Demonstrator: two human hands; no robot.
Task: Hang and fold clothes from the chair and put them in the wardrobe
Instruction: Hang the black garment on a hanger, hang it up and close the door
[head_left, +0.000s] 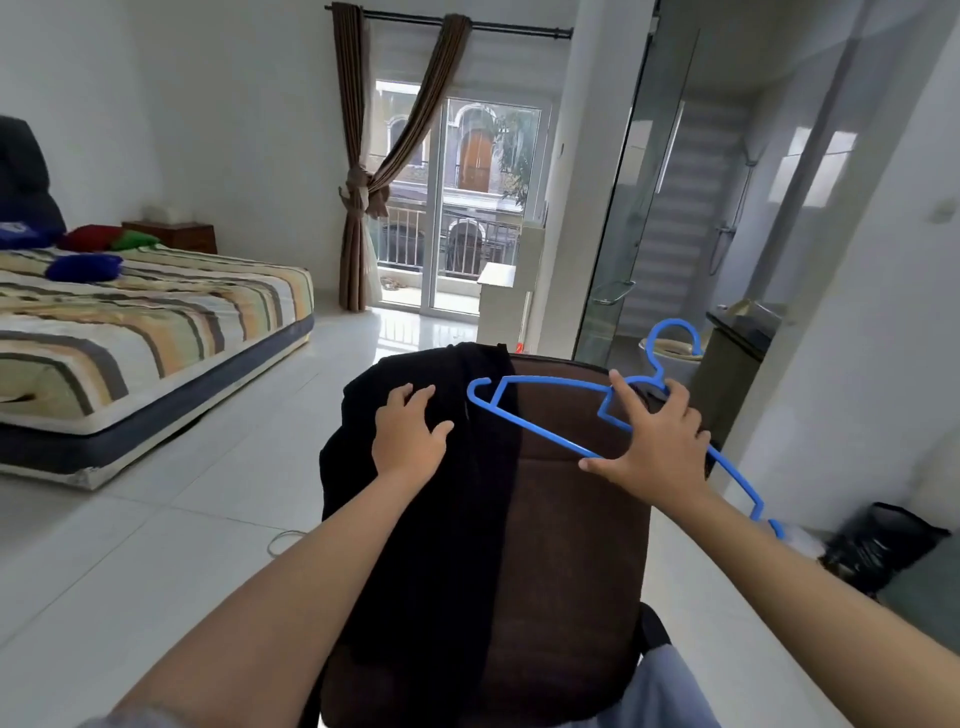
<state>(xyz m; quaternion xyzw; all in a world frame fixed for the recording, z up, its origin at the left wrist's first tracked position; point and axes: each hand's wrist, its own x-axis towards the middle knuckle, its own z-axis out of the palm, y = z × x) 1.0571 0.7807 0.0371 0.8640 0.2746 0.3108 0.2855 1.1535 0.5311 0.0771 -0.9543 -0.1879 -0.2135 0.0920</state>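
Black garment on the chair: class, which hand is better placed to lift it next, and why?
Probably the left hand: it rests flat on the black garment draped over the chair, while the right hand already holds the blue hanger.

— How do the arms lie?
— Both bare forearms reach forward, the left angled inward, the right nearly parallel beside it.
— The left hand (410, 434)?
— Palm down, fingers spread and fairly straight, pressing flat.
— And the right hand (657, 441)?
— Level with the left and well apart from it, thumb and fingers splayed, fingers curled in a grip.
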